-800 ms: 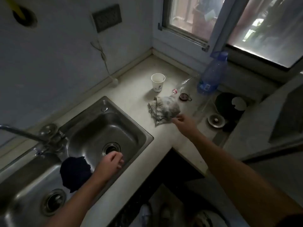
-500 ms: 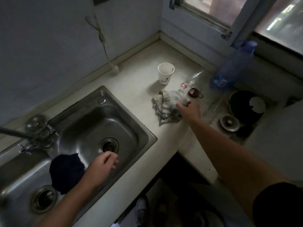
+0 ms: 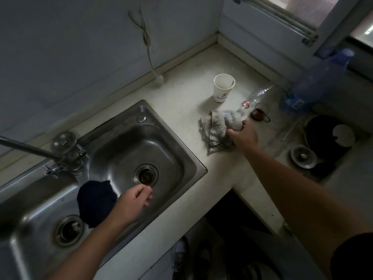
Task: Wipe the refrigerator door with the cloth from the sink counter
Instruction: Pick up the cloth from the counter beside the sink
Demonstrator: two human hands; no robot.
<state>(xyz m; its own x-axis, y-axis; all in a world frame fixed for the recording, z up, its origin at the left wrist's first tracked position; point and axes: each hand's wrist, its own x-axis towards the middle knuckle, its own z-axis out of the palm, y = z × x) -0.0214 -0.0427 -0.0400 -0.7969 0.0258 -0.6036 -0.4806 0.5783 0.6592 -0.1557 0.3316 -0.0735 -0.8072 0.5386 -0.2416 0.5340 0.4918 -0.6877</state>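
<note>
Left hand [image 3: 133,203]: nearest item, hanging over the sink [image 3: 175,139] basin beside a dark rag [image 3: 94,203] draped on the divider, fingers loosely curled on nothing, apparently idle while the other arm works. Right hand [image 3: 243,136]: just right of the sink on the tabletop [image 3: 181,93], fingers clamped on the crumpled grey cloth [image 3: 220,123], likely bunching it to carry to the refrigerator, which is out of view. Beyond the sink's far right corner: paper cup [image 3: 223,87], clear bottle [image 3: 256,97] on its side, blue bottle [image 3: 314,85], none touched.
</note>
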